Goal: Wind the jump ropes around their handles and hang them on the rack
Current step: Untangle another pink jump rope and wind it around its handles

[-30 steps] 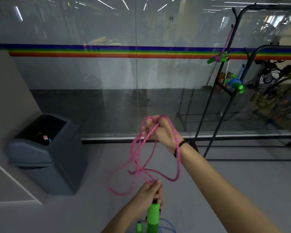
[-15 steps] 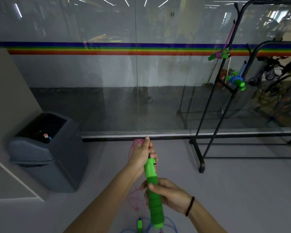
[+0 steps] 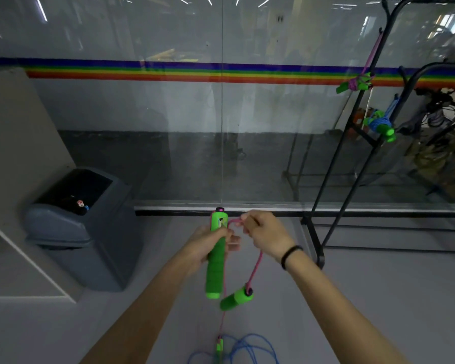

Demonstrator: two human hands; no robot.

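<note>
My left hand [image 3: 208, 244] grips one green handle [image 3: 216, 269] upright; my right hand [image 3: 267, 236] pinches the pink rope [image 3: 255, 269] beside its top, the second handle [image 3: 235, 299] dangling below. On the black rack [image 3: 334, 206] I count two wound ropes, a pink bundle [image 3: 355, 84] and a blue bundle [image 3: 378, 124]; one loose blue rope [image 3: 247, 348] lies on the floor [image 3: 378, 298]

A single wide-angle camera sits on the person's head, facing forward and tilted down. The left forearm [image 3: 147, 306] and right forearm [image 3: 334, 306] enter from the bottom edge and meet close under the lens at centre. Beyond them are the floor [image 3: 378, 298], a glass wall [image 3: 168, 114] straight ahead, a bin [image 3: 103, 253] at left and the rack [image 3: 311, 243] at right.
</note>
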